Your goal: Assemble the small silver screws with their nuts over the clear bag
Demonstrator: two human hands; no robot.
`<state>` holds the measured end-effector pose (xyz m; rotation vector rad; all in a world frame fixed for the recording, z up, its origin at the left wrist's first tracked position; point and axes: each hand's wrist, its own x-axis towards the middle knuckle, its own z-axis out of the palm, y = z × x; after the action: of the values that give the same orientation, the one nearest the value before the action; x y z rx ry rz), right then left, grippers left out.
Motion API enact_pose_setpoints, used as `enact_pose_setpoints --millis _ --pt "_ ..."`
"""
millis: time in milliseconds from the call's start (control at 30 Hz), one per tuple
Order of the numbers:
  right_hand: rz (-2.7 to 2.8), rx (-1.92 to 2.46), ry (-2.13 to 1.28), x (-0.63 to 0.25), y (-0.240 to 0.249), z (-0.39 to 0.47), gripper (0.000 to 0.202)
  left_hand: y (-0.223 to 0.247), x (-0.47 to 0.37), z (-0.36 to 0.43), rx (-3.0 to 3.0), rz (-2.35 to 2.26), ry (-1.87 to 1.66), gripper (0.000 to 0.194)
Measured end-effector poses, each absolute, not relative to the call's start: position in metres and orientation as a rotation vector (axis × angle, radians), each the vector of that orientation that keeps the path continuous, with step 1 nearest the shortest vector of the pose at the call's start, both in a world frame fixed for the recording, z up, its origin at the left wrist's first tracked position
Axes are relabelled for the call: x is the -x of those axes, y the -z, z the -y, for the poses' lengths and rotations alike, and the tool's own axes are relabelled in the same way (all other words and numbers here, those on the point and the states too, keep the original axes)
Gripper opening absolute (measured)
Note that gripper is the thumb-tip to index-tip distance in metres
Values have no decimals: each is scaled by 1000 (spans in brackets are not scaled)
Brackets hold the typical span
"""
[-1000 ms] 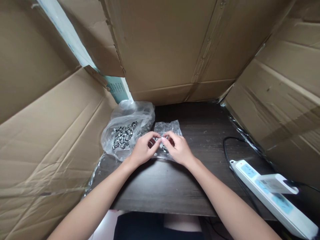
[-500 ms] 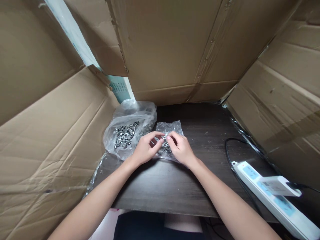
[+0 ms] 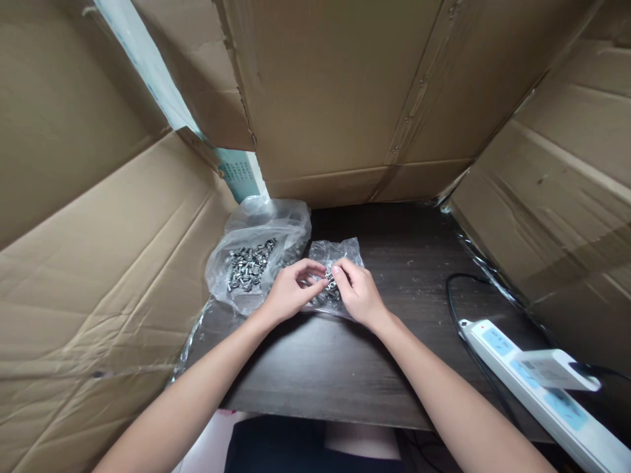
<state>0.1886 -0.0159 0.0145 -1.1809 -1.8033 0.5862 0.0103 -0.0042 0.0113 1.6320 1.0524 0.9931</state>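
My left hand (image 3: 294,287) is over the near-left side of a small clear plastic bag (image 3: 338,248), thumb and fingers apart with nothing visible between them. Beside it my right hand (image 3: 361,290) is closed, thumb pressed to the forefinger; whatever it pinches is too small or hidden to name. Small shiny metal parts (image 3: 333,289), some ring-shaped, lie on this bag below and between the hands. To the left, a larger clear plastic bag (image 3: 288,213) lies open, holding a heap of metal bolts (image 3: 248,265).
Cardboard walls (image 3: 345,92) enclose the dark wooden tabletop (image 3: 325,368) at the back and sides. A white power strip (image 3: 522,381) with a plugged-in white adapter (image 3: 557,369) lies at the right, beside a black cable (image 3: 449,295). Clear tape runs along the table's edges.
My left thumb has moved down, away from the fingertips, widening the gap between them. My right hand stays closed in nearly the same place. The view has shifted slightly.
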Motion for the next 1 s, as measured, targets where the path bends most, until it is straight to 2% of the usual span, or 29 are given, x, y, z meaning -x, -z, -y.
enact_pose_setpoints --millis 467,767,1000 --pt "1869 1121 -698 -188 -14 17 23 -11 -10 2 -1544 -1052 -1017 30" --pt "1806 1116 -696 -188 -16 16 29 -11 -9 2 -1523 -984 -1008 33" --pt "1723 1317 -658 -190 -14 16 57 -15 -11 5 -1563 -1018 -1036 29"
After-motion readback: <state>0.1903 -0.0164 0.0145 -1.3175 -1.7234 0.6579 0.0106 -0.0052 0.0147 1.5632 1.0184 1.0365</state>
